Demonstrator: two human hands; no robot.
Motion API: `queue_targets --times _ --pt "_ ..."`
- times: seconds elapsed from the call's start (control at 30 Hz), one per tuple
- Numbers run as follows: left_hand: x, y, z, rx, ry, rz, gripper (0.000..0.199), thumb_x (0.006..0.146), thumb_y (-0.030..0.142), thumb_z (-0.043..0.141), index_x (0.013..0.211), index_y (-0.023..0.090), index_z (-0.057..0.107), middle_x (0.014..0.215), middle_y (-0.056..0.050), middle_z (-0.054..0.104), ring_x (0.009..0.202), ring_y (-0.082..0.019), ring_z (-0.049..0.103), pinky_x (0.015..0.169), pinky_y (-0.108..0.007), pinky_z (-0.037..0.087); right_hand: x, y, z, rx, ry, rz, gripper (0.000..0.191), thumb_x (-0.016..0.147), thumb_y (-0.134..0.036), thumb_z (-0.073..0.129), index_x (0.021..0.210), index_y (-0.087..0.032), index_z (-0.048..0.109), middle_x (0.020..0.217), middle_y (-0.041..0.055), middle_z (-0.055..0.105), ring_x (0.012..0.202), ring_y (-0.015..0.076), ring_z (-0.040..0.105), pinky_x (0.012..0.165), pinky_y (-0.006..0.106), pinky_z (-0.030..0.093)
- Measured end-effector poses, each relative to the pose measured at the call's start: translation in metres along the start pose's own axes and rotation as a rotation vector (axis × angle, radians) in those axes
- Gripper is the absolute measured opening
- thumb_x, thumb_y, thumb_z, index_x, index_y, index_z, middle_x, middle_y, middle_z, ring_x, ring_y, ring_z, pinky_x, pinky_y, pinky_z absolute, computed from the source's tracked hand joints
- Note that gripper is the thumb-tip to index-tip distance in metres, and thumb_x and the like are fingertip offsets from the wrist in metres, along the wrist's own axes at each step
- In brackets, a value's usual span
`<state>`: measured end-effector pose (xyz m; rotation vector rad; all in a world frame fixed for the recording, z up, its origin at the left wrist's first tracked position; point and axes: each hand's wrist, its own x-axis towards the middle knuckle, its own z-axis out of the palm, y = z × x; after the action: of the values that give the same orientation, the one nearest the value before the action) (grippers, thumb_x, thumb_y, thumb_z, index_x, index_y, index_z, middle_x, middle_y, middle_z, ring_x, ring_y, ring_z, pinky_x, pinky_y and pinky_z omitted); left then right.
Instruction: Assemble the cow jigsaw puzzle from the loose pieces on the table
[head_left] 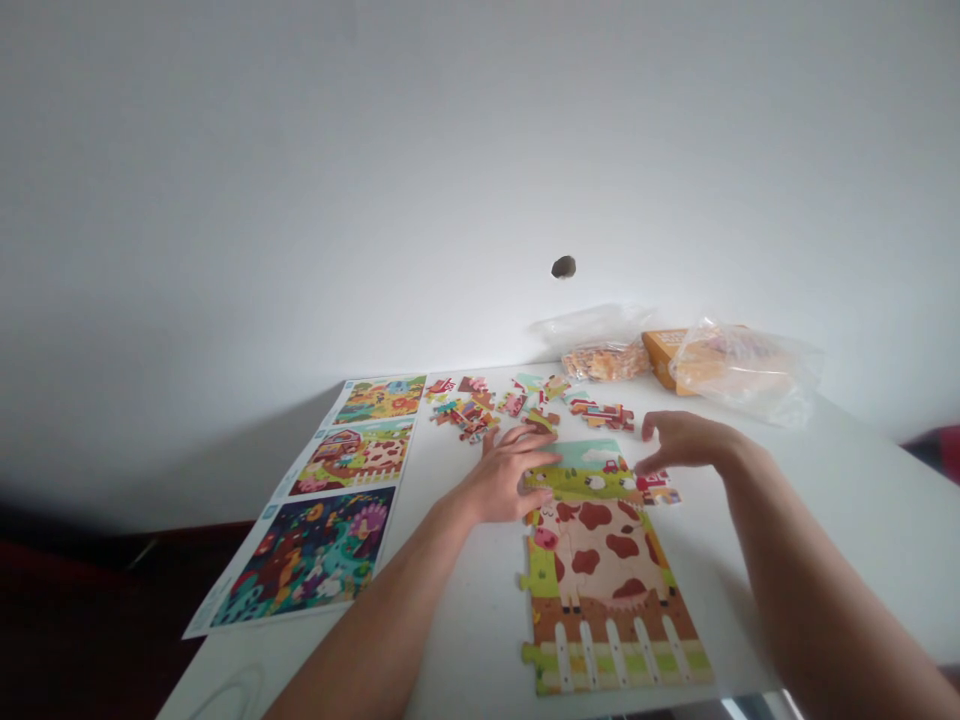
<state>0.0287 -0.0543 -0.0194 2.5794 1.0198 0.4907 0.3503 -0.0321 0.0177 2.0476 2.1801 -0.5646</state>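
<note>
A partly joined jigsaw puzzle [600,560] lies flat on the white table, showing a spotted cow, a white fence and a strip of sky. My left hand [511,472] rests at the puzzle's upper left edge, fingers spread and touching it. Over the upper right edge hovers my right hand [686,442], its thumb and fingers apart with nothing between them. Just below that hand, a few loose puzzle pieces [660,490] in red and white lie against the puzzle's right side. More loose pieces [469,415] are scattered beyond my left hand.
On the left lies a sheet with three printed pictures [352,460]. At the back are a clear bag of puzzle pieces [606,360] and an orange box [664,352] partly under a clear plastic bag [780,375]. A white wall [450,200] with a hole stands behind.
</note>
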Motion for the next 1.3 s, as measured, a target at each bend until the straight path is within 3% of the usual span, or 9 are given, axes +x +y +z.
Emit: queue_targets --times 0.13,0.3,0.43,0.67,0.8,0.93,1.03,1.17,1.3 --pt "0.001 0.000 0.001 0.004 0.006 -0.013 0.048 0.078 0.039 0.072 0.125 0.035 0.064 0.144 0.001 0.053 0.133 -0.032 0.041 0.113 -0.056 0.022 -0.007 -0.001 0.001 -0.033 -0.100 0.037 0.068 0.046 -0.049 0.088 0.105 -0.020 0.069 0.107 0.0085 0.069 0.096 0.0296 0.064 0.074 0.033 0.047" --pt "0.001 0.001 0.000 0.010 0.013 -0.014 0.049 0.077 0.039 0.073 0.125 0.035 0.065 0.142 0.001 0.055 0.125 -0.031 0.044 0.109 -0.051 0.029 -0.001 -0.008 0.004 -0.088 -0.098 0.053 0.042 0.054 -0.045 0.086 0.085 -0.020 0.073 0.090 0.0070 0.071 0.087 0.0282 0.066 0.070 0.033 0.044" --pt "0.001 0.002 -0.001 0.009 0.017 -0.018 0.050 0.076 0.037 0.074 0.125 0.035 0.065 0.141 0.002 0.055 0.122 -0.030 0.044 0.108 -0.049 0.030 0.008 -0.008 0.008 -0.083 0.000 0.119 0.036 0.057 -0.043 0.084 0.081 -0.020 0.073 0.086 0.0085 0.071 0.084 0.0264 0.066 0.069 0.031 0.044" --pt "0.001 0.006 0.003 0.014 0.029 -0.026 0.048 0.078 0.037 0.074 0.125 0.034 0.065 0.141 0.001 0.054 0.123 -0.030 0.043 0.109 -0.049 0.031 0.011 -0.017 0.010 -0.086 0.157 0.212 0.036 0.072 -0.043 0.073 0.098 -0.018 0.071 0.095 0.0121 0.070 0.094 0.0279 0.065 0.073 0.032 0.045" --pt "0.001 0.012 0.009 0.020 0.039 -0.024 0.048 0.080 0.043 0.072 0.127 0.034 0.064 0.143 0.000 0.053 0.123 -0.030 0.043 0.108 -0.050 0.032 0.008 -0.039 0.015 -0.089 0.368 0.236 0.033 0.081 -0.033 0.065 0.110 -0.018 0.067 0.105 0.0139 0.066 0.100 0.0288 0.063 0.079 0.034 0.045" --pt "0.002 0.013 0.013 0.031 0.104 -0.035 0.042 0.083 0.046 0.069 0.122 0.032 0.066 0.137 -0.002 0.057 0.122 -0.029 0.047 0.107 -0.047 0.035 0.009 -0.069 0.029 0.017 0.529 -0.119 0.026 0.090 -0.031 0.058 0.112 -0.020 0.066 0.107 0.0113 0.064 0.100 0.0249 0.060 0.090 0.034 0.044" --pt "0.004 0.002 0.012 0.107 0.294 -0.210 0.027 0.089 0.036 0.061 0.113 0.028 0.069 0.125 -0.004 0.063 0.117 -0.026 0.052 0.106 -0.045 0.037 0.012 -0.088 0.044 0.087 0.556 -0.364 0.029 0.088 -0.031 0.063 0.115 -0.020 0.066 0.111 0.0100 0.063 0.105 0.0246 0.058 0.096 0.034 0.042" --pt "0.003 -0.019 0.005 0.270 0.488 -0.629 0.025 0.087 0.031 0.059 0.109 0.025 0.069 0.124 -0.008 0.062 0.118 -0.031 0.052 0.099 -0.050 0.041 0.017 -0.100 0.056 0.111 0.481 -0.438 0.029 0.088 -0.029 0.064 0.115 -0.021 0.067 0.109 0.0089 0.061 0.100 0.0224 0.060 0.091 0.032 0.046" --pt "0.002 -0.031 0.006 0.301 0.444 -0.697 0.029 0.084 0.035 0.061 0.111 0.025 0.068 0.131 -0.008 0.060 0.123 -0.032 0.049 0.099 -0.051 0.043 0.022 -0.100 0.057 0.098 0.498 -0.430 0.021 0.089 -0.031 0.062 0.105 -0.021 0.072 0.107 0.0094 0.061 0.100 0.0227 0.059 0.091 0.032 0.046"
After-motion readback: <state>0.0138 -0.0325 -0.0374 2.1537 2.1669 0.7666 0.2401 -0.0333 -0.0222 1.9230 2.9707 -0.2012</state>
